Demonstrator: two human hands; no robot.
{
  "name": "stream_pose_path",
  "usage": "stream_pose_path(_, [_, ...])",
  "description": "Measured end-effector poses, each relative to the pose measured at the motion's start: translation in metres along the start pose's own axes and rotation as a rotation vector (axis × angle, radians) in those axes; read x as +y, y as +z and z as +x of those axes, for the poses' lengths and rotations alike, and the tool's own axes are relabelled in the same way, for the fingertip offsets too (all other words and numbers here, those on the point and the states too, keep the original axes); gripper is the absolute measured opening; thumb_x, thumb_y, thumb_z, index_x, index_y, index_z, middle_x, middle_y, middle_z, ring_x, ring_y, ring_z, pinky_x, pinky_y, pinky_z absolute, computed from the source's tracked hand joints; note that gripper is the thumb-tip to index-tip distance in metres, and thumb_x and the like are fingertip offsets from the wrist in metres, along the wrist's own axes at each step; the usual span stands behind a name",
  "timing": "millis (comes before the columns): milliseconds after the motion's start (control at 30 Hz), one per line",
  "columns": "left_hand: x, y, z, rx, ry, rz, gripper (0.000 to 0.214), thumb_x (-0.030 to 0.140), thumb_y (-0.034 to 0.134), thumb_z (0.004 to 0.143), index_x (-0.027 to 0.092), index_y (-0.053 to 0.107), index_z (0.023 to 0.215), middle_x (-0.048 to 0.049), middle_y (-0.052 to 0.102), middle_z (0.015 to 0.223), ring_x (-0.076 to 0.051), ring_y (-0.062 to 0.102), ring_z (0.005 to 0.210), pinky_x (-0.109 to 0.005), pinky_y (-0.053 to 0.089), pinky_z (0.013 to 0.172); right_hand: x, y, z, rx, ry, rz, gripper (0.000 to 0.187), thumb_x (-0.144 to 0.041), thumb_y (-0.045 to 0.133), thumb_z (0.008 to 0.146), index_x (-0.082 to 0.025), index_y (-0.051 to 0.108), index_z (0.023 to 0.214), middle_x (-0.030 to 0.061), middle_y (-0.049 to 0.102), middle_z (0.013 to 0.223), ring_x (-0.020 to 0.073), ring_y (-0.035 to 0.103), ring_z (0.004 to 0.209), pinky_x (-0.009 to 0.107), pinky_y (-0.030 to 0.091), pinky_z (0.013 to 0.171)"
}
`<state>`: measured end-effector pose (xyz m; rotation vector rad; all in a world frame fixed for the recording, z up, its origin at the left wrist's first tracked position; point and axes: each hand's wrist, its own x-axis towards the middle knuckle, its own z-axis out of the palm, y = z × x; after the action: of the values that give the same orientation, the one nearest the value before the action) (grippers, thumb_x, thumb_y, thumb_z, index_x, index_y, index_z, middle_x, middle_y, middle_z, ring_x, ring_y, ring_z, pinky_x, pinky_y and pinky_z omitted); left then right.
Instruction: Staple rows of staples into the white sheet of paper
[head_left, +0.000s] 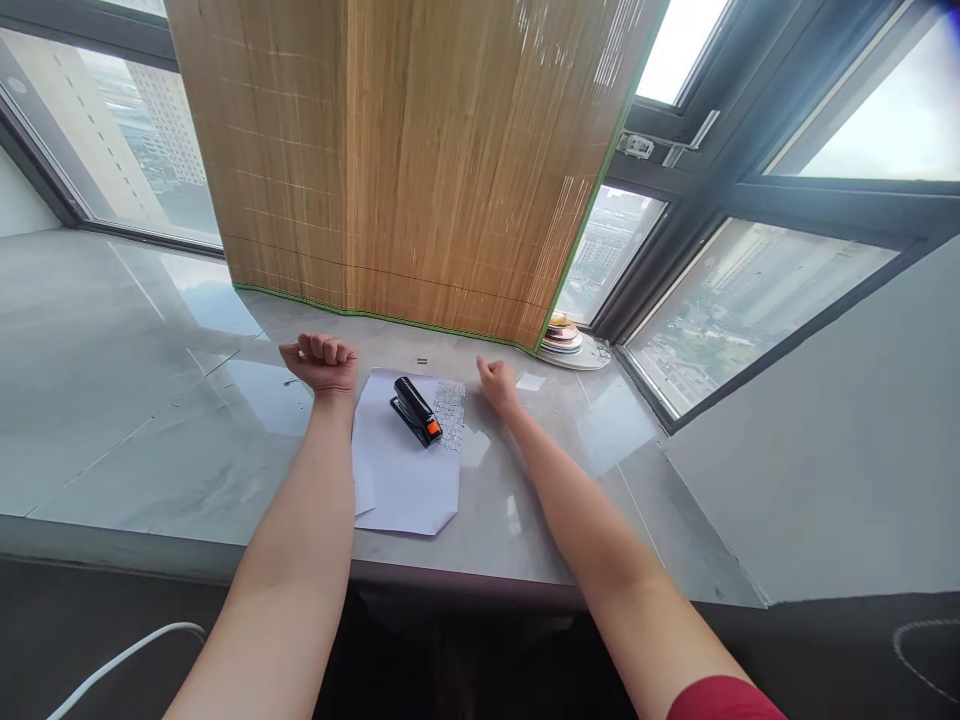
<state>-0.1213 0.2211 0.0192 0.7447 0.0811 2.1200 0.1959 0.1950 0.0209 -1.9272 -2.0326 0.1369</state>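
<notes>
My left hand [322, 362] rests in a loose fist on the grey tiled ledge, just left of the papers' top corner. Its fingers are curled in and nothing shows in them. To the right of the papers, my right hand [498, 385] is also closed, thumb side up, with no object visible in it. Between my forearms lie white sheets of paper [409, 490], with a patch of dense handwriting at the upper right. A black stapler [415, 410] with an orange end sits slantwise on the top sheet. Two small staple strips [422, 361] lie beyond the paper.
A bamboo mat [420, 170] with green edging stands upright behind the ledge [187, 440], against the windows. A stack of plates or discs [574, 350] sits at its right foot. The ledge's front edge runs under my forearms. A white cable [124, 655] hangs at lower left.
</notes>
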Motion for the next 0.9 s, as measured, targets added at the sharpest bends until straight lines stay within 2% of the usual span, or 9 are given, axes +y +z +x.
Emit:
stream_pose_path(100, [-0.002,0.000,0.000,0.007,-0.027,-0.031,0.064,0.058,0.052,0.098,0.019,0.017,0.062,0.0059,0.002,0.057,-0.009,0.005,0.045,-0.028,0.010,0.044,0.058,-0.017,-0.012,-0.016,0.070,-0.070,0.050,-0.033,0.046,0.106,-0.015,0.071,0.067,0.0148,0.072,0.075,0.0274,0.068,0.090,0.030,0.043,0.076])
stream_pose_path(200, [-0.001,0.003,-0.002,0.009,-0.042,-0.074,0.059,0.051,0.048,0.100,0.019,0.017,0.061,0.0059,0.003,0.056,-0.009,0.006,0.044,-0.028,0.011,0.043,0.083,-0.021,-0.021,0.005,0.107,-0.101,0.047,-0.033,0.050,0.104,-0.016,0.068,0.063,0.0150,0.072,0.076,0.0276,0.068,0.091,0.030,0.041,0.076])
stream_pose_path(300, [-0.001,0.004,-0.003,0.027,-0.060,-0.090,0.056,0.046,0.042,0.102,0.019,0.017,0.060,0.0059,0.007,0.053,-0.009,0.008,0.041,-0.027,0.013,0.042,0.065,-0.017,-0.029,0.026,0.082,-0.052,0.054,-0.041,0.039,0.108,-0.017,0.072,0.073,0.0128,0.073,0.081,0.0251,0.068,0.087,0.031,0.044,0.078])
stream_pose_path(400, [-0.003,0.002,-0.003,0.051,-0.077,-0.031,0.058,0.051,0.046,0.100,0.019,0.018,0.060,0.0066,0.011,0.051,-0.008,0.012,0.040,-0.025,0.015,0.042,0.016,-0.006,-0.045,0.017,-0.182,0.334,0.057,-0.047,0.026,0.112,-0.018,0.075,0.103,0.0090,0.076,0.103,0.0223,0.070,0.100,0.030,0.050,0.089])
stream_pose_path(467, [-0.004,0.002,-0.003,0.049,-0.090,0.010,0.061,0.055,0.052,0.097,0.019,0.018,0.060,0.0070,0.011,0.050,-0.007,0.013,0.039,-0.024,0.016,0.041,-0.023,0.004,-0.061,-0.090,-0.414,0.567,0.047,-0.055,0.045,0.107,-0.024,0.065,0.135,0.0073,0.070,0.136,0.0238,0.064,0.124,0.033,0.049,0.103])
stream_pose_path(500, [-0.005,0.003,-0.003,0.035,-0.105,0.019,0.062,0.054,0.054,0.096,0.019,0.017,0.061,0.0070,0.010,0.050,-0.007,0.013,0.039,-0.024,0.016,0.041,-0.041,0.010,-0.068,-0.147,-0.470,0.606,0.055,-0.057,0.059,0.100,-0.025,0.058,0.145,0.0077,0.065,0.144,0.0256,0.061,0.130,0.036,0.048,0.107])
stream_pose_path(600, [-0.008,0.006,-0.004,-0.010,-0.185,0.016,0.059,0.049,0.051,0.096,0.019,0.016,0.059,0.0065,0.008,0.049,-0.007,0.013,0.038,-0.024,0.015,0.039,-0.076,0.024,-0.082,-0.206,-0.374,0.610,0.064,-0.040,0.074,0.090,-0.023,0.053,0.148,0.0092,0.071,0.130,0.0278,0.068,0.112,0.038,0.053,0.096])
stream_pose_path(733, [-0.010,0.013,-0.006,0.026,-0.320,0.104,0.054,0.048,0.040,0.098,0.020,0.017,0.058,0.0056,0.012,0.049,-0.008,0.017,0.036,-0.025,0.016,0.039,-0.066,0.026,-0.083,-0.190,-0.290,0.574,0.039,-0.025,0.063,0.089,-0.024,0.063,0.128,0.0032,0.074,0.100,0.0245,0.067,0.089,0.034,0.052,0.079])
stream_pose_path(900, [-0.020,0.030,-0.014,0.009,-0.535,0.179,0.056,0.049,0.044,0.095,0.021,0.013,0.057,0.0059,0.010,0.048,-0.008,0.016,0.035,-0.026,0.018,0.038,0.003,-0.002,-0.095,-0.127,-0.251,0.580,0.033,-0.026,0.063,0.086,-0.023,0.065,0.119,0.0011,0.071,0.090,0.0221,0.063,0.081,0.032,0.047,0.074])
